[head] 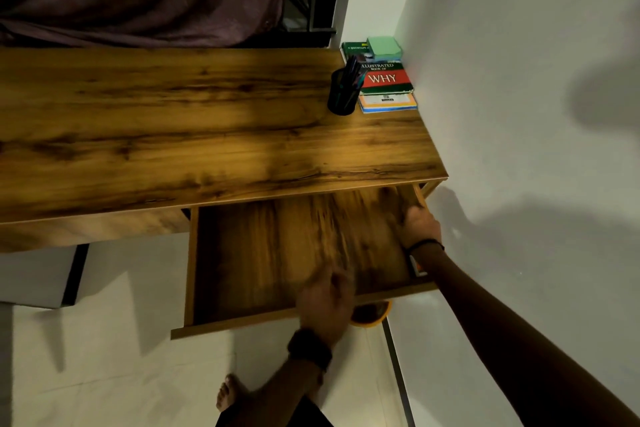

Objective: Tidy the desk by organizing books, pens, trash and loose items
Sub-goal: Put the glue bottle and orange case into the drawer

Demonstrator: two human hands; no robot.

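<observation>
Drawer [277, 253] stood pulled out under bench [173, 121]. Left hand [325, 305] blurred at drawer front, grip unclear. Right hand [417, 225] inside by right wall, grip unclear. Books [386, 80], pen cup [343, 94] at back corner.

Pen holder [343, 94] left of books [384, 80], desk's [173, 121] far-right corner.

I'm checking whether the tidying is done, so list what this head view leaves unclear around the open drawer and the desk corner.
- Left hand: motion-blurred at the drawer's front edge; grip unclear.
- Right hand: its fingers reach into the drawer's back right corner, hidden; anything held can't be seen.
- Small object by the drawer's right wall: mostly covered by the right forearm.
- Orange item below the drawer: largely hidden by the drawer front.
- Lower books in the book stack: titles covered or too small.
</observation>
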